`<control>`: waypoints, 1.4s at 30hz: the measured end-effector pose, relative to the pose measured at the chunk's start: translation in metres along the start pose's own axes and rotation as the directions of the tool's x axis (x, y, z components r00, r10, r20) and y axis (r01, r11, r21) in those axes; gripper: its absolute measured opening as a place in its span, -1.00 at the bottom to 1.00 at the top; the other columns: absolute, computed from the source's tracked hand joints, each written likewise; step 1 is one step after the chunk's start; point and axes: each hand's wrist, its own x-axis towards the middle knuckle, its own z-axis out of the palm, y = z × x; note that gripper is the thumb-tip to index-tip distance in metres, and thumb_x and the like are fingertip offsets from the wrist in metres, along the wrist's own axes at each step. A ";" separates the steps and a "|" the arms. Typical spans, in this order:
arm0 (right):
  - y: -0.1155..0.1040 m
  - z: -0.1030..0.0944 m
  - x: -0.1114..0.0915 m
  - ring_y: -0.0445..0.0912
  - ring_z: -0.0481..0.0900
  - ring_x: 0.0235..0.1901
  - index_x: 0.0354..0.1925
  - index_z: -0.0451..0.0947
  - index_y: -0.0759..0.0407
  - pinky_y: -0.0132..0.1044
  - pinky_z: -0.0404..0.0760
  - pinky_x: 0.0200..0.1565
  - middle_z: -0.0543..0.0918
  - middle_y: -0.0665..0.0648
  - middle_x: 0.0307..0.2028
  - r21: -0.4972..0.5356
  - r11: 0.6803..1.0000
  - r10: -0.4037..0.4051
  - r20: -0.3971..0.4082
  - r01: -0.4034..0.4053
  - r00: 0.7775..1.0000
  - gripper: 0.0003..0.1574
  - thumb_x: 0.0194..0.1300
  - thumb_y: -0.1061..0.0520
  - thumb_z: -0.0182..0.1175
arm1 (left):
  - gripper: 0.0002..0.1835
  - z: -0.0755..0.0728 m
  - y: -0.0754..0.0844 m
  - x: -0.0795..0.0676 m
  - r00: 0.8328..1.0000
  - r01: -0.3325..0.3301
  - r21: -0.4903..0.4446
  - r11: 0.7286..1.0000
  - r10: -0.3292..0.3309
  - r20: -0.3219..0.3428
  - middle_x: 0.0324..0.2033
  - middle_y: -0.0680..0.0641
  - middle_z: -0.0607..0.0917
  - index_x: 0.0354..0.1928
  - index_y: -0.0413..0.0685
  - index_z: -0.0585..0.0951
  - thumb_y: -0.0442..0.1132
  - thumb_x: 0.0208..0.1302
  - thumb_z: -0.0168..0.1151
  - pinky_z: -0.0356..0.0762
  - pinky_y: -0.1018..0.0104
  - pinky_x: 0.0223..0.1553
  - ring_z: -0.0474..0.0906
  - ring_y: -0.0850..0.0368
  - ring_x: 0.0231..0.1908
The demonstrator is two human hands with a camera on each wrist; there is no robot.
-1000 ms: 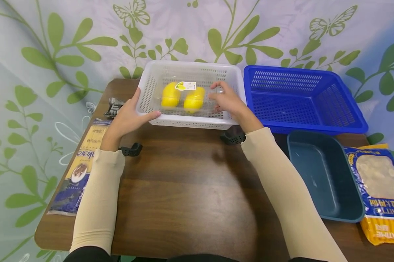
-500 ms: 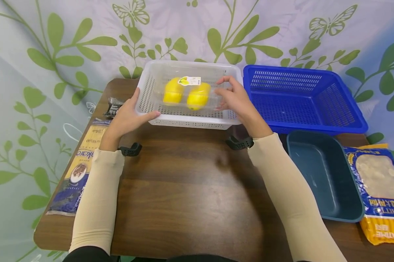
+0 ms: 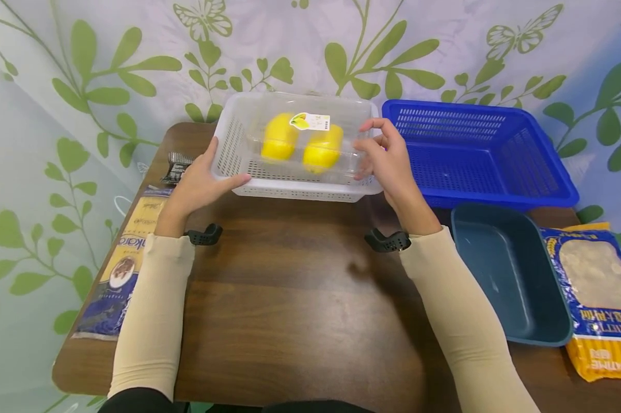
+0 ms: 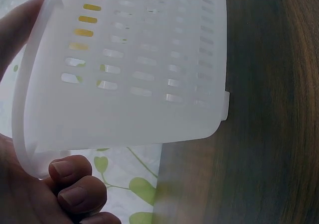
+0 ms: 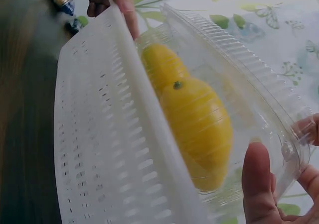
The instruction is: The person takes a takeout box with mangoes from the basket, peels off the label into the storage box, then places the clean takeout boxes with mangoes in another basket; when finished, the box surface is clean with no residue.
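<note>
A clear plastic box (image 3: 361, 150) with two yellow fruits (image 3: 323, 146) inside tilts in the mouth of a white slotted basket (image 3: 295, 188). A printed label (image 3: 310, 121) is stuck on its lid. My right hand (image 3: 393, 163) pinches the box's right end, the thumb (image 5: 256, 171) in front and fingertips behind. My left hand (image 3: 199, 184) grips the basket's left front corner, thumb along the front rim. In the left wrist view curled fingers (image 4: 79, 186) sit below the rim.
A blue basket (image 3: 445, 198) stands right of the white one, with a dark teal tub (image 3: 501, 269) before it. A blue-yellow pasta bag (image 3: 600, 304) lies far right. At the left are a spaghetti pack (image 3: 121, 269) and a small black packet (image 3: 177, 167). A patterned curtain (image 3: 310, 51) hangs behind.
The right hand has drawn the clear box to the right and raised its right end toward the basket's rim. My left hand keeps its grip on the basket.
</note>
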 end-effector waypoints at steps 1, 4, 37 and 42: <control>-0.001 -0.001 -0.002 -0.03 0.41 -0.60 -0.01 0.50 -0.03 -0.19 0.68 -0.51 0.43 0.20 -0.29 0.007 1.000 -0.014 -0.008 0.014 1.000 -0.79 0.41 0.13 0.21 | 0.31 -0.001 0.000 0.000 1.000 -0.002 -0.001 1.000 0.002 -0.001 0.47 -0.26 0.29 0.64 0.16 -0.30 0.39 0.15 0.37 0.27 -0.24 0.31 0.44 -0.16 0.22; -0.006 -0.005 -0.008 -0.01 0.43 -0.55 0.00 0.51 -0.03 -0.21 0.68 -0.50 0.45 0.19 -0.30 0.020 0.999 -0.043 -0.028 0.043 0.999 -0.79 0.42 0.14 0.21 | 0.30 -0.002 0.001 -0.001 1.000 -0.006 -0.004 1.000 0.006 -0.002 0.43 -0.26 0.36 0.64 0.17 -0.30 0.38 0.16 0.37 0.28 -0.22 0.30 0.46 -0.15 0.19; -0.013 -0.046 -0.141 -0.05 0.50 -0.36 -0.09 0.53 0.16 -0.34 0.57 -0.54 0.44 0.20 -0.25 0.118 0.986 -0.115 -0.022 0.117 0.993 -0.67 0.29 0.49 0.09 | 0.30 -0.002 -0.001 0.000 0.999 -0.027 -0.026 0.999 0.027 0.017 0.38 -0.29 0.43 0.64 0.18 -0.31 0.36 0.17 0.38 0.28 -0.26 0.25 0.48 -0.20 0.21; 0.001 -0.052 -0.158 -0.10 0.51 -0.44 -0.06 0.49 0.23 -0.28 0.53 -0.69 0.42 0.21 -0.20 0.142 0.984 -0.111 0.004 0.109 0.994 -0.68 0.30 0.52 0.07 | 0.30 -0.002 0.002 0.001 0.999 -0.031 -0.036 0.999 0.032 0.018 0.40 -0.29 0.40 0.64 0.16 -0.30 0.34 0.18 0.39 0.25 -0.27 0.28 0.44 -0.21 0.26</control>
